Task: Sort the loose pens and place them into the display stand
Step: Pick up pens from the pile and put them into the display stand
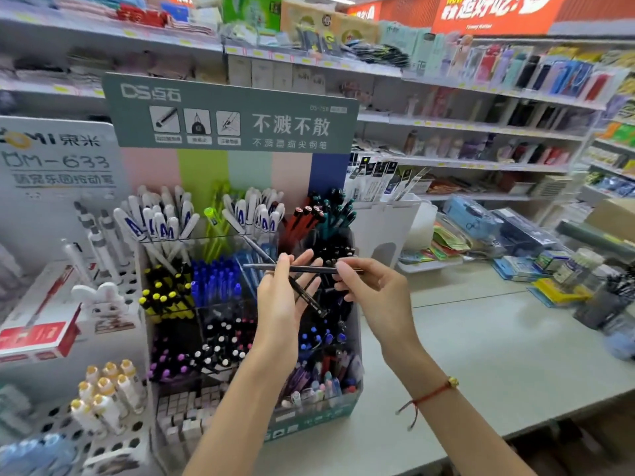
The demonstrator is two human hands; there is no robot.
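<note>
Over the stand [347, 412], both hands are raised at about the same height, wrists coming up from the near counter edge. Her right hand [374, 297], a red cord on its wrist, pinches a thin dark pen [311, 269] near its right end between thumb and fingertips; the pen lies level and reaches across to the left hand [285, 300]. That hand has its fingers mostly straight and fanned upward, palm turned toward the right one, and a second black pen [307, 297] slants down across its palm; whether the thumb pins it I cannot tell, but something holds it there. So two loose pens are in hand and neither is in a slot yet. Just below and beyond the hands, the stand's clear compartments look well stocked already: purple and black-and-white caps below the left wrist, blue caps under the right fingers, yellow-tipped and blue pens to the left of the left hand, white pens, red and black ones farther back under the green header card [230, 115]. By my reckoning most of the sorting is done, and what remains is matching these two to their fellows, likely the black group just behind the fingertips. Right of the right hand the counter [498, 355] runs off to boxed stationery, with shelves [481, 125] behind.
</note>
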